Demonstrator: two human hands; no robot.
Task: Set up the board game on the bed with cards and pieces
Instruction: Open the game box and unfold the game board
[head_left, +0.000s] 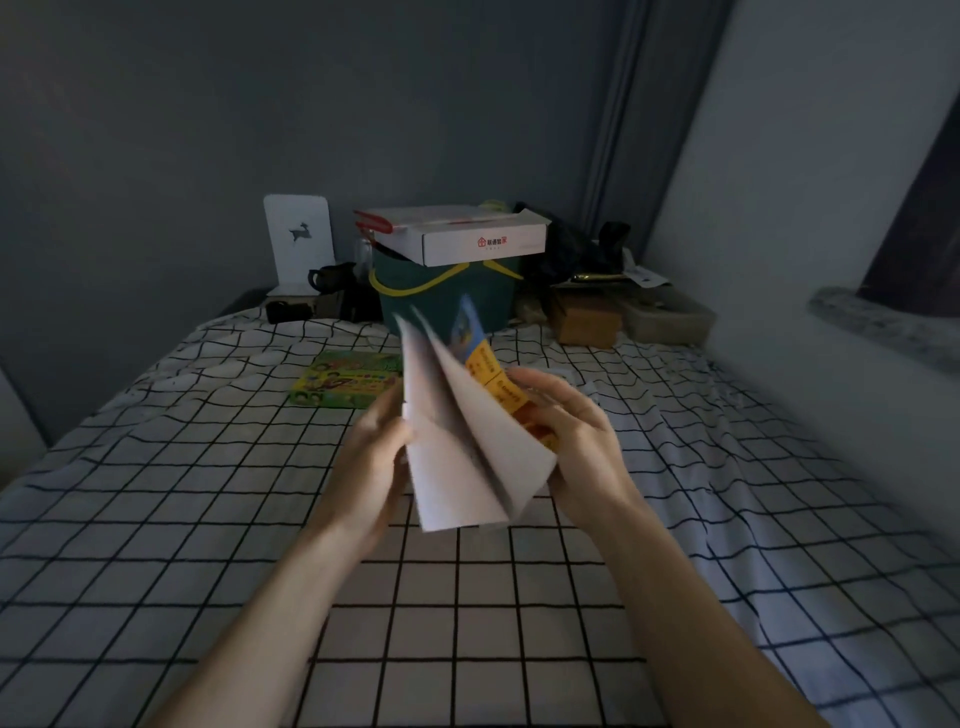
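Note:
I hold a folded paper game board (457, 457) in the air above the bed (208, 519). Its outer sides are plain grey-white, and a strip of orange and blue printed squares shows along the partly opened fold. My left hand (376, 457) grips the left panel at its edge. My right hand (566, 431) grips the right panel, with its fingers curled over the printed side. A green and yellow game box (343, 385) lies flat on the sheet just beyond my left hand.
The bed has a white sheet with a black grid. At its far end stand a green bucket (447, 301) with a white carton (467, 236) on top, a white deer card (298, 239), a dark mug and cardboard boxes (587, 317). A wall runs along the right.

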